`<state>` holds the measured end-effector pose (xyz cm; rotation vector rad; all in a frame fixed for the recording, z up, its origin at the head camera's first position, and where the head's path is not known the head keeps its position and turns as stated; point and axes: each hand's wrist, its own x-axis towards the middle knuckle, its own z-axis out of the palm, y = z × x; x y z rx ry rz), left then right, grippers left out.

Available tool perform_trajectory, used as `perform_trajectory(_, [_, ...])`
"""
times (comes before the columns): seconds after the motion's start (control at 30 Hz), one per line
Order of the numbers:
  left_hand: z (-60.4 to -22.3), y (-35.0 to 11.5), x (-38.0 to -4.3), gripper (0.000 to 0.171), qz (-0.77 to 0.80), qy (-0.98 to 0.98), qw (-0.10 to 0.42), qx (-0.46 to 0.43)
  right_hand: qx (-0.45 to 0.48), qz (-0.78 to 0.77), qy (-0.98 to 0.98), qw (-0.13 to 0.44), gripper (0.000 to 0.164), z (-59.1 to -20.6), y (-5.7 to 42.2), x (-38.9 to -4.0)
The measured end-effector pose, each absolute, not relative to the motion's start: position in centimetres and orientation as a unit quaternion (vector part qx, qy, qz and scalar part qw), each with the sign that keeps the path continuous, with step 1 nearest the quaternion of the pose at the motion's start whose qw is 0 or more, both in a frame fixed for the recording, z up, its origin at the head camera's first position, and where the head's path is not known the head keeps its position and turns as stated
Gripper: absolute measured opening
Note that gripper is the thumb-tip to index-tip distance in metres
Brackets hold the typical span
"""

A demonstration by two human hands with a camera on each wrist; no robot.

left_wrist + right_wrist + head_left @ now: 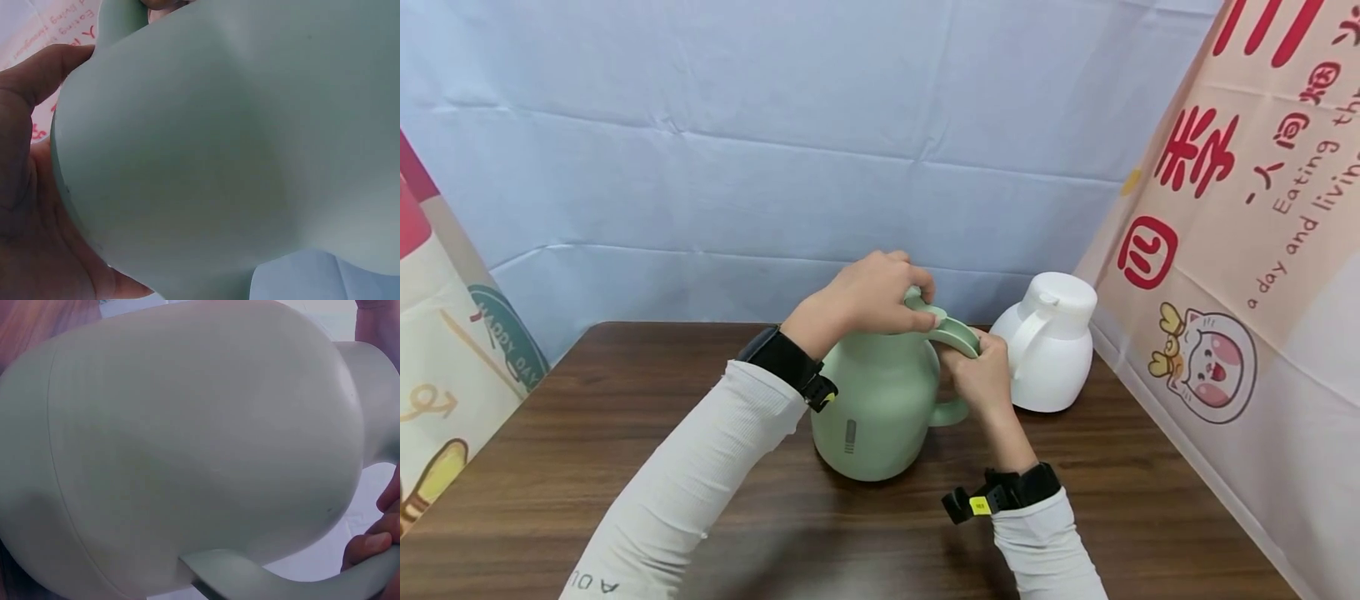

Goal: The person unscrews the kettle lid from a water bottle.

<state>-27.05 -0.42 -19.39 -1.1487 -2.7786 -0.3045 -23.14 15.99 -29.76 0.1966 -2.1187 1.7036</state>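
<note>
A pale green vacuum jug (pixel 876 408) stands upright on the table in the head view, with a small dark mark low on its front. My left hand (pixel 880 292) reaches over its top and grips the lid, thumb toward me at the near side. In the left wrist view, the thumb and fingers of the left hand (pixel 31 181) spread around the rounded top of the jug. My right hand (pixel 981 371) holds the upper part of the jug's handle (pixel 957 335) at the right. Curled fingers of the right hand (pixel 375 544) show beside the handle in the right wrist view.
A white jug (pixel 1048 358) with its own handle stands just right of my right hand, near the table's back right edge. The dark wooden table (pixel 647 400) lies below. A pale blue cloth (pixel 737 167) hangs behind, and a printed cloth (pixel 1210 250) borders the right side.
</note>
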Motion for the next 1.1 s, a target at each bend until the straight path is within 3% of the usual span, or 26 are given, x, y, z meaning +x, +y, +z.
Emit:
perform_trajectory(0.3, [-19.4, -0.3, -26.7, 0.027, -0.090, -0.926, 0.066, -0.362, 0.074, 0.603, -0.760, 0.231, 0.040, -31.1, 16.5, -24.3])
perform_trajectory(0.63, [-19.5, -0.4, -26.9, 0.025, -0.101, -0.921, 0.071, -0.369, 0.054, 0.539, -0.785, 0.301, 0.044, -31.0, 15.8, -24.3])
perform_trajectory(1.1, [-19.1, 0.0, -27.2, 0.027, -0.089, -0.933, 0.071, -0.341, 0.032, 0.528, -0.788, 0.316, 0.044, -30.7, 15.4, -24.6])
